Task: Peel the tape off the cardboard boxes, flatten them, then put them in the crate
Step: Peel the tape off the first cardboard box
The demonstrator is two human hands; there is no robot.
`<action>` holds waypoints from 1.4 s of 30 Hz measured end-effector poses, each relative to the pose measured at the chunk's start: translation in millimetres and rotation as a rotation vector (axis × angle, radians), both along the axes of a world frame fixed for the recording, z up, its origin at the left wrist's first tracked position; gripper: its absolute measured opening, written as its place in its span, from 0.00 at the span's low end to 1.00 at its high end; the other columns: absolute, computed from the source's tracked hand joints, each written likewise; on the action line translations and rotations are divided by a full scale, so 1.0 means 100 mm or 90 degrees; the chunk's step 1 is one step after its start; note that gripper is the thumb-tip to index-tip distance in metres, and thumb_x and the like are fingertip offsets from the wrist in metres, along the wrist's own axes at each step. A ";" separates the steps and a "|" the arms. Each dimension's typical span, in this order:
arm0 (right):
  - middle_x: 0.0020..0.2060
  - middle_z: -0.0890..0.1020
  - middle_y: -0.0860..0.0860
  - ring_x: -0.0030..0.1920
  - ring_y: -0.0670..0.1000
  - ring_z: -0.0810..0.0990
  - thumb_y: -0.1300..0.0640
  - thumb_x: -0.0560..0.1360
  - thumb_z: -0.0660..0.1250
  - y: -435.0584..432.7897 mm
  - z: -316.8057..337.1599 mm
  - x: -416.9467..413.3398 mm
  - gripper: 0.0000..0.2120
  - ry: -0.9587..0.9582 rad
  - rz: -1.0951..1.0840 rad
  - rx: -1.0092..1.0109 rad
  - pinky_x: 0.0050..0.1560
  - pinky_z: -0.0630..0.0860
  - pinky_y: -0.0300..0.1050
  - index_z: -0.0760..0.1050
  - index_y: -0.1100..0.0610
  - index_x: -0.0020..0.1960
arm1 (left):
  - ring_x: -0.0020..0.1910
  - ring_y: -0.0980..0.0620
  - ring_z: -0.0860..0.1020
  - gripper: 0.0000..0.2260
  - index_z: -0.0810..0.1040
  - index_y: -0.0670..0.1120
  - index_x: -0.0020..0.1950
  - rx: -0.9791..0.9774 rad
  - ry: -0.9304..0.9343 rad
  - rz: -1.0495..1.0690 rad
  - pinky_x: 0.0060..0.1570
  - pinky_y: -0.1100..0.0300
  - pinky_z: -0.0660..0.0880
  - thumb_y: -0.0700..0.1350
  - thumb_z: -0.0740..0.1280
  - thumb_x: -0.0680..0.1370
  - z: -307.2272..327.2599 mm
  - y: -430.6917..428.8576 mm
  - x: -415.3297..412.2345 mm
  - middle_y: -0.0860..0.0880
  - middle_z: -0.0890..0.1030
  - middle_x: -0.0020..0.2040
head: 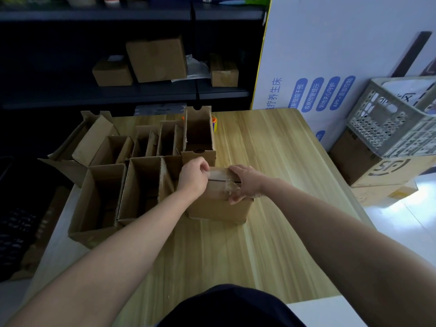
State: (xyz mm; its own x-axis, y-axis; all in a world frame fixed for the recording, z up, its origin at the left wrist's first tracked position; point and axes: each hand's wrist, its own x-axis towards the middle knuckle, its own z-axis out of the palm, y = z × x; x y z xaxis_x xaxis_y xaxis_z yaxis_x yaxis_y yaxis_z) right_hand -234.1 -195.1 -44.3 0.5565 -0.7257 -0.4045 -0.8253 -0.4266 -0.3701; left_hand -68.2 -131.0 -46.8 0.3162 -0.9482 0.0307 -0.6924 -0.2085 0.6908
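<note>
A small closed cardboard box [220,208] stands on the wooden table [271,208] in front of me, with clear tape [221,179] along its top seam. My left hand [192,175] sits at the left end of the top with curled fingers that pinch the tape's edge. My right hand [245,182] grips the box's right top corner, fingers over the top and thumb down the front, over crinkled tape. A grey perforated plastic crate [387,128] stands at the right on a large carton.
Several open cardboard boxes [132,173] crowd the table's left half. A tape roll [214,122] lies behind the tall box. Dark shelves [118,90] with more boxes stand behind. A printed white panel [330,67] leans at the right. A keyboard [16,234] lies at far left.
</note>
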 end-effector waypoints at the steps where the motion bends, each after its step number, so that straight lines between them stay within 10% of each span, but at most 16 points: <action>1: 0.72 0.62 0.50 0.69 0.56 0.61 0.44 0.60 0.79 0.00 0.00 0.00 0.54 -0.001 0.000 0.001 0.69 0.63 0.56 0.52 0.54 0.76 | 0.43 0.52 0.78 0.03 0.76 0.47 0.45 -0.001 0.030 -0.013 0.44 0.59 0.77 0.43 0.64 0.79 0.02 0.00 -0.01 0.48 0.79 0.44; 7: 0.72 0.62 0.50 0.69 0.56 0.61 0.44 0.60 0.79 0.01 0.01 -0.01 0.54 -0.001 -0.006 0.007 0.66 0.68 0.57 0.52 0.53 0.76 | 0.42 0.54 0.78 0.08 0.79 0.47 0.47 0.130 0.021 -0.159 0.45 0.56 0.77 0.50 0.71 0.74 0.02 0.04 -0.25 0.50 0.80 0.44; 23: 0.65 0.67 0.50 0.62 0.55 0.68 0.44 0.59 0.79 -0.01 0.05 0.05 0.52 0.002 -0.028 0.020 0.60 0.74 0.56 0.55 0.53 0.74 | 0.46 0.47 0.79 0.03 0.79 0.39 0.47 -0.012 -0.119 0.189 0.46 0.58 0.78 0.38 0.67 0.76 0.07 -0.06 0.35 0.43 0.78 0.50; 30: 0.63 0.68 0.51 0.62 0.56 0.68 0.44 0.59 0.79 -0.02 0.08 0.11 0.50 0.041 -0.011 0.017 0.62 0.71 0.55 0.56 0.53 0.73 | 0.41 0.52 0.73 0.07 0.72 0.45 0.41 -0.080 -0.187 0.047 0.38 0.72 0.63 0.34 0.62 0.77 -0.10 0.10 0.29 0.48 0.75 0.41; 34: 0.62 0.68 0.51 0.60 0.56 0.70 0.43 0.59 0.79 -0.03 0.10 0.12 0.50 0.052 -0.008 0.011 0.60 0.72 0.54 0.56 0.53 0.72 | 0.45 0.50 0.76 0.08 0.79 0.42 0.50 -0.017 -0.223 -0.012 0.42 0.65 0.71 0.32 0.63 0.76 -0.11 0.09 0.32 0.46 0.78 0.48; 39: 0.62 0.69 0.52 0.59 0.56 0.71 0.43 0.59 0.79 -0.04 0.13 0.20 0.50 0.099 0.003 0.008 0.59 0.73 0.53 0.57 0.55 0.72 | 0.54 0.47 0.76 0.19 0.73 0.48 0.62 0.048 -0.198 -0.040 0.47 0.59 0.73 0.56 0.66 0.76 -0.06 0.10 0.22 0.46 0.76 0.57; 42: 0.67 0.67 0.54 0.66 0.58 0.66 0.39 0.59 0.77 -0.01 0.15 0.32 0.52 0.173 0.026 -0.047 0.67 0.65 0.56 0.57 0.57 0.73 | 0.53 0.47 0.73 0.14 0.74 0.50 0.50 0.088 -0.242 -0.043 0.51 0.53 0.75 0.58 0.70 0.72 -0.06 0.10 0.11 0.45 0.72 0.56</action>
State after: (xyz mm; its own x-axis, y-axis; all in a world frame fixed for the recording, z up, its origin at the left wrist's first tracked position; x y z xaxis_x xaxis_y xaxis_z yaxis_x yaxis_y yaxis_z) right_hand -201.6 -195.9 -29.3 0.4639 -0.7383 -0.4896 -0.8717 -0.4788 -0.1039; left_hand -57.5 -120.6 -52.8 0.2435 -0.9699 0.0037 -0.9081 -0.2267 0.3521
